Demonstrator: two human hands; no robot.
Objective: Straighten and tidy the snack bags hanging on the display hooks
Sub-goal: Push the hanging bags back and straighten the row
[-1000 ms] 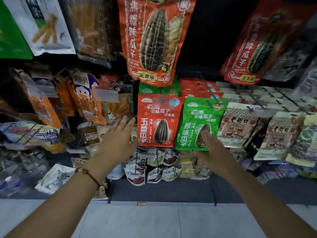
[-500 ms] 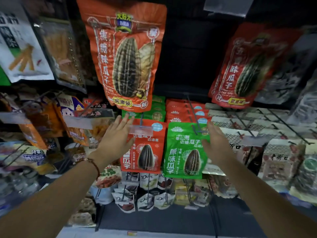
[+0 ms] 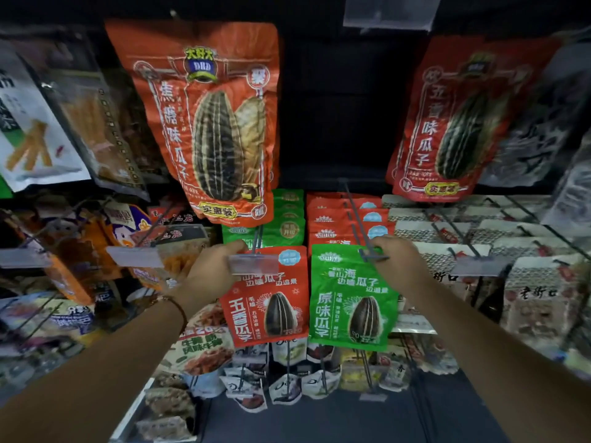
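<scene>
Two small seed bags hang side by side at the front of neighbouring hooks in the middle of the rack: a red bag point(image 3: 267, 295) on the left and a green bag point(image 3: 351, 298) on the right, their inner edges almost touching. Each shows one dark striped sunflower seed and Chinese lettering; the green one hangs slightly tilted, its foot swung toward the right.

Behind the red bag a row of green packs point(image 3: 281, 225) is strung along the same hook, and behind the green bag a row of red packs point(image 3: 339, 219) fills its hook, at least four tops showing in each row. A clear price tag point(image 3: 254, 264) sits at the tip of the left hook, over the red bag's top edge.

The left hand point(image 3: 209, 270) grips the top left corner of the red bag, fingers curled behind it, with a bead bracelet point(image 3: 177, 306) on the wrist. The right hand point(image 3: 396, 260) holds the top right corner of the green bag beside the hook end point(image 3: 372, 255), fingers curled round the edge.

Above hang two large seed bags, an orange bag point(image 3: 211, 123) at centre left and a big red bag point(image 3: 454, 123) at upper right. Pale patterned packets point(image 3: 447, 231) fill the hooks to the right.
</scene>
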